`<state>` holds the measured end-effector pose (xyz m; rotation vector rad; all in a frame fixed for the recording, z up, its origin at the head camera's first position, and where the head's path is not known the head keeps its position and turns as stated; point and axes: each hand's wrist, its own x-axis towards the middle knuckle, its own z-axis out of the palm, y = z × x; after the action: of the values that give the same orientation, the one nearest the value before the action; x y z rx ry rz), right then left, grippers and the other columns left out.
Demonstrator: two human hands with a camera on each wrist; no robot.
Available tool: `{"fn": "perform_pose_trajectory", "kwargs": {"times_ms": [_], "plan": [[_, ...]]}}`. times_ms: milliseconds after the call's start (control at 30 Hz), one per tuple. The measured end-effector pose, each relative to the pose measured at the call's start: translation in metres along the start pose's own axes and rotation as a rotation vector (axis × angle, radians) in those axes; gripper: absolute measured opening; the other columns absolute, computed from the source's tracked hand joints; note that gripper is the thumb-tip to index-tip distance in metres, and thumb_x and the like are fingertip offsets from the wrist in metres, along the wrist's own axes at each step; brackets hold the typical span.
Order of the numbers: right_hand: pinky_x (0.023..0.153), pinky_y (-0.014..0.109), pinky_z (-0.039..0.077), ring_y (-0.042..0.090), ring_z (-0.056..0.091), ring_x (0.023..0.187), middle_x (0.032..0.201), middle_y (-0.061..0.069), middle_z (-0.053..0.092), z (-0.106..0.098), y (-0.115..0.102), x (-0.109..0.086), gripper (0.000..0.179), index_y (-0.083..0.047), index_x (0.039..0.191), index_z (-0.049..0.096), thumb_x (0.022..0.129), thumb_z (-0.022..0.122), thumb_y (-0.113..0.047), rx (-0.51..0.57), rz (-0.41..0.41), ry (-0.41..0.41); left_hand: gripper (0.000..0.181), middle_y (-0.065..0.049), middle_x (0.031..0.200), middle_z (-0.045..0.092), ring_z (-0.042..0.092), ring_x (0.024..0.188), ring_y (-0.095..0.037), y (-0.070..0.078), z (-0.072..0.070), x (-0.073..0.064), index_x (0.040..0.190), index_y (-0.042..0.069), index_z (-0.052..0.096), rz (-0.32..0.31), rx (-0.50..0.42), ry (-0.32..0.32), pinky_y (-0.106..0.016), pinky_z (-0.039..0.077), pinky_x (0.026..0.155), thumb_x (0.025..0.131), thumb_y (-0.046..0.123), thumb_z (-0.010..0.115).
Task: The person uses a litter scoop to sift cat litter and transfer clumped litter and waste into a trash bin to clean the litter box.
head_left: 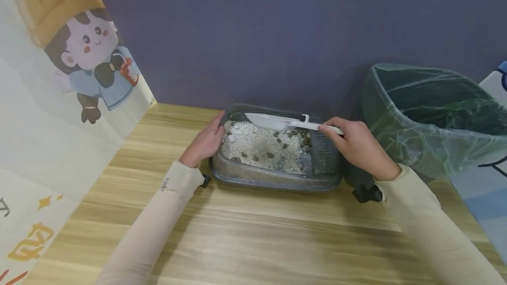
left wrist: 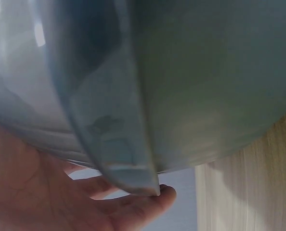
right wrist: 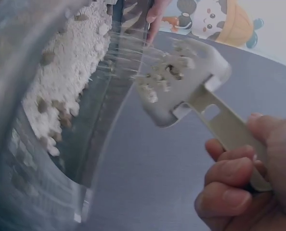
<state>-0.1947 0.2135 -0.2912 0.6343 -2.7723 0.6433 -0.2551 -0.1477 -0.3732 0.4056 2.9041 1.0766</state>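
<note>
- So, nearest up, two pale sleeves (head_left: 142, 223) are seen, one per arm, stretched over a single wood-grain tabletop (head_left: 253, 232).
- One grey plastic litter box (head_left: 261, 174) is set on that tabletop, long side toward the wearer, presumably so both ends can be reached.
- The left hand (head_left: 203, 144) is laid along the box's left end, fingers fairly straight and pressed to the rim, not wrapped round anything as far as can be seen; probably done so the box doesn't skid. Whether the thumb is hooked over can't be told.
- One bed of pale litter (head_left: 253, 144) is contained in the box, dotted with brown clumps (head_left: 270, 155): over a dozen, bunched mostly by the one slotted panel (head_left: 325, 148); no exact tally can be made.
- One white scoop (head_left: 271, 121) is held above the litter, toward the back rim. Its handle is wrapped by the curled fingers of the right hand (head_left: 360, 148), likely for tilt control, since bits are being carried on the blade.
- One bin (head_left: 378, 100), lined with one see-through bag (head_left: 420, 144), is placed just past the box's right end, seemingly handy for the scoop.
- Farthest off, one purple-blue wall (head_left: 277, 34) is seen, plus one cartoon figure (head_left: 93, 43) at left.
</note>
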Motion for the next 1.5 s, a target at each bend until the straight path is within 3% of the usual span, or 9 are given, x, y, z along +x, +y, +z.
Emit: {"fn": "perform_pose_trajectory", "kwargs": {"times_ms": [233,400,567,767,933,1133,1300,1500], "plan": [[0.039,0.03,0.03,0.013,0.026,0.037,0.051,-0.001,0.036,0.033,0.012,-0.01,0.033,-0.008,0.11,0.064,0.099,0.047,-0.034,0.133,0.01,0.117,0.056,-0.003,0.157,0.008,0.013,0.141,-0.027,0.001,0.002,0.003,0.153,0.02,0.005,0.003,-0.01,0.006,-0.04,0.011,0.115,0.102,0.037,0.019],[0.038,0.029,0.031,0.014,0.032,0.04,0.063,0.002,0.049,0.058,0.018,-0.01,0.028,-0.011,0.116,0.061,0.097,0.053,-0.03,0.225,0.013,0.208,0.056,-0.004,0.157,0.008,0.013,0.141,-0.026,0.002,0.001,0.004,0.153,0.02,0.005,0.002,-0.023,0.009,-0.041,0.011,0.115,0.102,0.036,0.02],[0.046,0.026,0.036,0.013,0.041,0.052,0.085,0.004,0.061,0.084,0.023,-0.006,0.028,-0.006,0.118,0.057,0.094,0.058,-0.02,0.292,-0.029,0.306,0.056,-0.005,0.157,0.009,0.013,0.141,-0.026,0.002,0.001,0.005,0.153,0.019,0.006,0.005,-0.014,0.012,-0.04,0.011,0.115,0.102,0.034,0.021],[0.056,0.027,0.038,0.014,0.05,0.069,0.096,0.008,0.06,0.096,0.025,-0.005,0.03,-0.002,0.119,0.055,0.091,0.061,-0.012,0.272,-0.059,0.384,0.056,-0.005,0.157,0.01,0.014,0.141,-0.026,0.001,0.001,0.005,0.154,0.019,0.006,-0.008,-0.008,0.009,-0.04,0.012,0.115,0.102,0.035,0.02],[0.052,0.028,0.037,0.014,0.047,0.062,0.093,0.007,0.061,0.088,0.02,-0.006,0.031,-0.003,0.119,0.056,0.092,0.061,-0.016,0.246,-0.034,0.355,0.055,-0.006,0.157,0.01,0.015,0.141,-0.029,0.001,-0.001,0.004,0.153,0.018,0.006,0.0,-0.006,0.015,-0.041,0.012,0.115,0.102,0.034,0.02],[0.038,0.029,0.033,0.015,0.035,0.04,0.063,0.001,0.052,0.075,0.014,-0.005,0.036,-0.006,0.119,0.059,0.098,0.051,-0.034,0.212,0.044,0.197,0.055,-0.005,0.157,0.009,0.014,0.141,-0.028,0.0,-0.004,0.004,0.154,0.02,0.005,-0.018,-0.001,0.006,-0.042,0.012,0.115,0.102,0.034,0.02],[0.043,0.033,0.037,0.016,0.035,0.036,0.05,-0.001,0.045,0.072,0.014,0.001,0.042,-0.007,0.114,0.064,0.099,0.044,-0.04,0.211,0.057,0.128,0.055,-0.003,0.157,0.008,0.013,0.141,-0.027,-0.001,-0.004,0.004,0.153,0.023,0.005,-0.042,-0.025,-0.002,-0.042,0.011,0.115,0.102,0.033,0.021],[0.04,0.031,0.035,0.017,0.037,0.04,0.061,0.002,0.05,0.072,0.017,0.008,0.037,-0.01,0.117,0.06,0.098,0.046,-0.039,0.22,0.044,0.095,0.054,-0.002,0.157,0.008,0.012,0.141,-0.025,-0.001,-0.002,0.003,0.153,0.026,0.005,-0.047,-0.04,-0.003,-0.042,0.012,0.114,0.102,0.034,0.022]]}}
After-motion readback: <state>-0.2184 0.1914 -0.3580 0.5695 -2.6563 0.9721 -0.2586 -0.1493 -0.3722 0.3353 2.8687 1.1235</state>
